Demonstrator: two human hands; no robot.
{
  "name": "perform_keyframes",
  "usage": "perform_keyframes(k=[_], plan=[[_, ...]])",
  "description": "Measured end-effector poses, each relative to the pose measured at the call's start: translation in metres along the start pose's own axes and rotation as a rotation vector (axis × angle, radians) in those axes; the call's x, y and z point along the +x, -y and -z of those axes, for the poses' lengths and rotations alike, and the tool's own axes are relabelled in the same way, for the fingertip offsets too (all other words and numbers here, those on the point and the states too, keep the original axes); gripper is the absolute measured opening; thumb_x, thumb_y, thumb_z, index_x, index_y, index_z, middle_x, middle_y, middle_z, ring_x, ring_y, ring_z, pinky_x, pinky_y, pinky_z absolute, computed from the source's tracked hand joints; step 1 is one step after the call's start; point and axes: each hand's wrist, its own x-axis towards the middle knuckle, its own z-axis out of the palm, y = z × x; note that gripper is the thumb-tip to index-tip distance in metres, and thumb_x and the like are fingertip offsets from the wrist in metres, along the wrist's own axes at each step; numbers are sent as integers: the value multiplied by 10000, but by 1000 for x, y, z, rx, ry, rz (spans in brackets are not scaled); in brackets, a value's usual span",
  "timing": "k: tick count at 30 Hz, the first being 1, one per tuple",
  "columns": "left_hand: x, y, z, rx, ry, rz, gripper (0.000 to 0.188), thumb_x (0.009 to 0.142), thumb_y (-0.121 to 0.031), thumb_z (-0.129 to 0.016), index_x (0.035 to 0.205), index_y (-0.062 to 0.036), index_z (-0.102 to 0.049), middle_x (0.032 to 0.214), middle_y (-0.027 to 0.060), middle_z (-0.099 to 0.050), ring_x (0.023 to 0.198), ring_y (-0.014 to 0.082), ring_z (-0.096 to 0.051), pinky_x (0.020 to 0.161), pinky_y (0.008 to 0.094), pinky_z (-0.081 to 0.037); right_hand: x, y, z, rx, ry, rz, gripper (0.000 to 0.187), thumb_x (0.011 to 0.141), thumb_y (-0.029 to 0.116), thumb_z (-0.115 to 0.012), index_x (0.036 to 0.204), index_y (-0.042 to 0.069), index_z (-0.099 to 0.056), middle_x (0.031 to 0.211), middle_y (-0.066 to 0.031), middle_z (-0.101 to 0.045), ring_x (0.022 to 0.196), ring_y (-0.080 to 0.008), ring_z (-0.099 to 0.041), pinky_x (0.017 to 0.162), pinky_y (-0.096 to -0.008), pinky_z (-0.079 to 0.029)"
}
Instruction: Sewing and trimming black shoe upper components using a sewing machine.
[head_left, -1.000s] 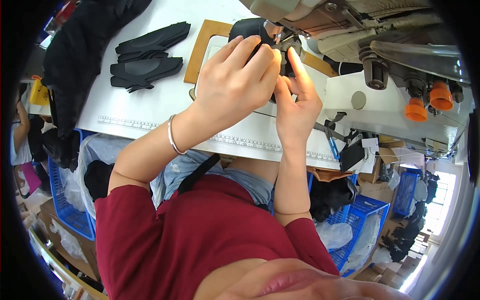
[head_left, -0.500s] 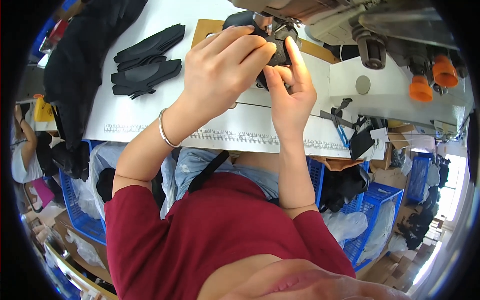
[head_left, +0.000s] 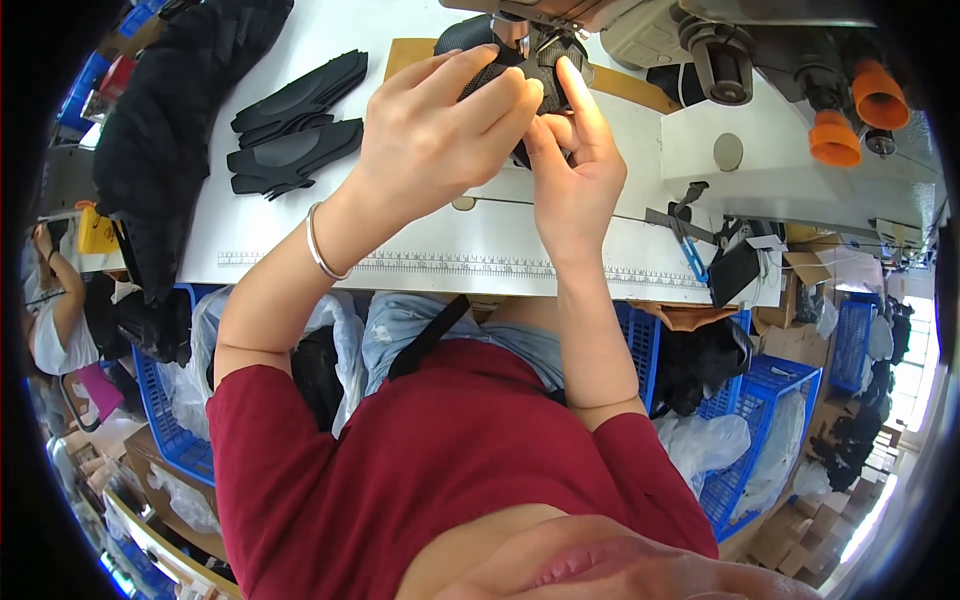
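Observation:
A black fabric piece (head_left: 466, 36) with a mesh-like texture lies under the needle area of a sewing machine (head_left: 640, 30) at the top of the view. My left hand (head_left: 440, 130) is closed over its near left side, fingers bent and knuckles up, hiding much of it. From the right, my right hand (head_left: 580, 165) grips the same piece, its thumb tucked close to the bent fingers and its index finger laid forward along the edge. Both hands are close together, just short of the needle. The exact fingertip contact is partly hidden.
Two stacks of cut black pieces (head_left: 300, 95) (head_left: 295, 158) lie left on the white table (head_left: 410, 240). Dark cloth (head_left: 165, 130) hangs at the table's left edge. Blue-handled snips (head_left: 692, 258) lie right; blue crates (head_left: 765, 410) stand below. Another person (head_left: 62, 320) sits far left.
The whole view has shifted slightly, with the machine higher in the picture. My hands stay on the black piece, and slightly more of the needle area shows between them.

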Motion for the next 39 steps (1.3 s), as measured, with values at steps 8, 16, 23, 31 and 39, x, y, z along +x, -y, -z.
perform_keyframes(k=[8, 16, 23, 31, 39], plan=[[-1, -3, -3, 59, 1, -53, 275, 640, -131, -711, 907, -77, -736, 954, 20, -650, 943, 236, -681, 704, 326, -573, 0, 1, 3, -8, 22, 18, 536, 965, -6, -597, 1480, 9, -446, 933, -33, -706, 858, -48, -611, 782, -192, -486], [2, -48, -13, 179, 20, 257, 213, 718, -130, -674, 906, -39, -709, 977, 95, -599, 1060, 341, -636, 842, 527, -564, 23, 11, 35, -512, -35, 444, 299, 924, 44, -663, 1210, 114, -714, 1098, -95, -668, 864, -209, -645, 773, -314, -531], [-4, -48, -20, 156, -35, 291, 200, 723, -119, -664, 894, -24, -702, 981, 110, -602, 1078, 361, -626, 846, 565, -554, 36, 5, 38, -671, 48, 572, 279, 899, 53, -694, 1166, 127, -732, 1190, -76, -658, 1011, -232, -671, 858, -317, -543], [-2, -43, -15, 65, -19, 279, 210, 713, -97, -662, 897, 2, -692, 979, 121, -596, 1083, 369, -613, 843, 549, -556, 37, 4, 41, -801, 23, 614, 246, 889, 123, -716, 1132, 158, -743, 1137, -30, -682, 960, -221, -681, 798, -313, -551], [2, -33, -11, -7, 24, 258, 234, 708, -88, -665, 922, 5, -680, 970, 121, -578, 1095, 373, -608, 868, 551, -545, 41, 8, 45, -882, 22, 675, 241, 874, 164, -722, 1110, 206, -752, 1104, 19, -693, 904, -187, -678, 733, -301, -548]])
